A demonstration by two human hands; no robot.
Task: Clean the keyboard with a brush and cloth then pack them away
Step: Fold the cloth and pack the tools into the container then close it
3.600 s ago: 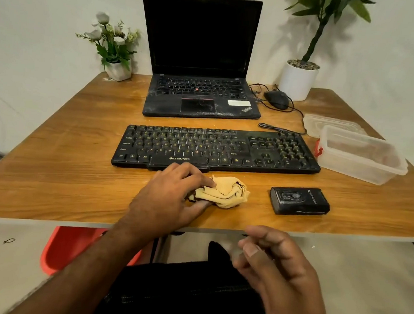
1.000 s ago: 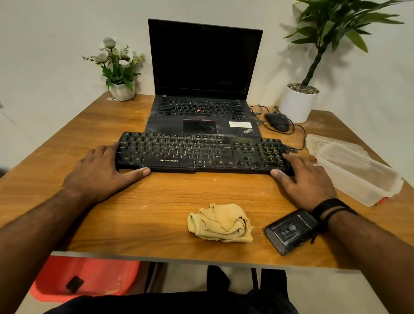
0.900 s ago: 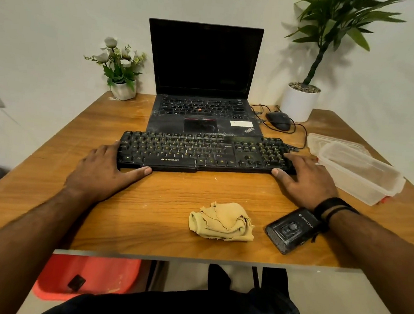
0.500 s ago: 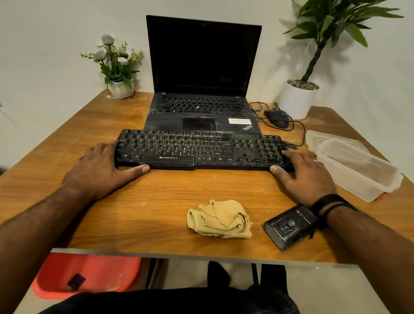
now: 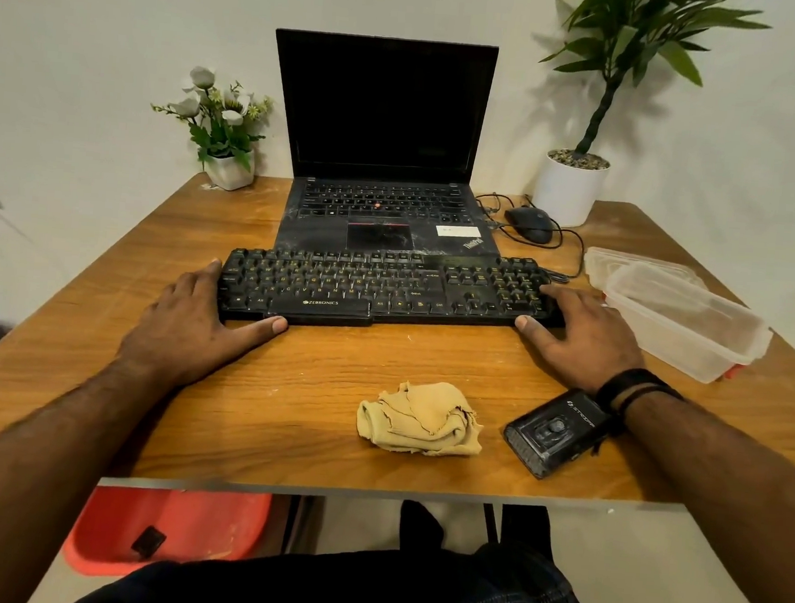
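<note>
A black keyboard (image 5: pixel 378 285) lies across the middle of the wooden table (image 5: pixel 284 387), its far edge over the front of the laptop. My left hand (image 5: pixel 194 323) grips its left end, thumb along the front edge. My right hand (image 5: pixel 583 335) grips the right end in the same way, fingers over the number pad. A crumpled tan cloth (image 5: pixel 419 419) lies loose near the table's front edge. Beside it, under my right wrist, sits a small black case (image 5: pixel 554 430). No brush shows.
An open laptop (image 5: pixel 381 124) stands behind the keyboard. A clear plastic container (image 5: pixel 684 319) and its lid (image 5: pixel 636 263) sit at the right. At the back are a mouse (image 5: pixel 530 223) with cable, a flower pot (image 5: pixel 227 171) and a white plant pot (image 5: pixel 568 186).
My left hand has let go of the cloth, and both hands now hold the keyboard's ends. The keyboard sits farther back, against the laptop. Over the last second little has moved.
</note>
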